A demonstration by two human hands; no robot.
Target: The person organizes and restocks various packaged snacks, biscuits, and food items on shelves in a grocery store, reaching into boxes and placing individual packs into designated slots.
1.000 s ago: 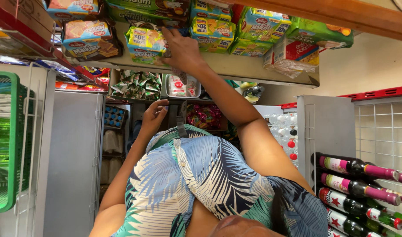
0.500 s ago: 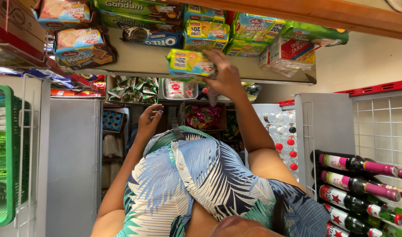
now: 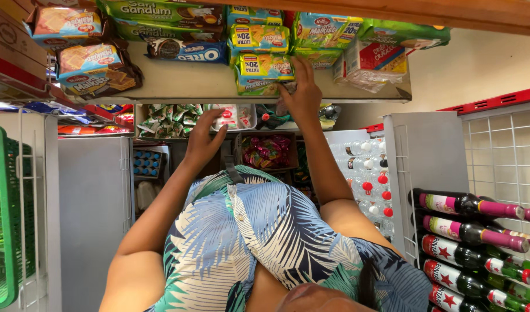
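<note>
We see the right hand (image 3: 302, 95) at twelve o'clock. Its fingers are pressed flat on the yellow-and-green rectangular biscuit packet (image 3: 265, 72), which lies on the pale shelf board (image 3: 178, 86) beneath a second packet of the same kind (image 3: 259, 37). We judge that the packet is already set in its stack and the hand has not yet let go of it. The left hand (image 3: 204, 138), at about eleven o'clock, hangs loose and empty with its fingers spread, in front of a tray of green-wrapped sweets (image 3: 167, 118).

Toward ten o'clock on the shelf lie orange-and-brown biscuit packs (image 3: 89, 60) and a dark blue sandwich-biscuit pack (image 3: 187, 51). At one o'clock sits a red-and-white cracker bag (image 3: 372, 60). Dark glass bottles with pink and red caps (image 3: 473, 231) lie stacked at four o'clock, and a green plastic basket (image 3: 2, 219) stands at nine.
</note>
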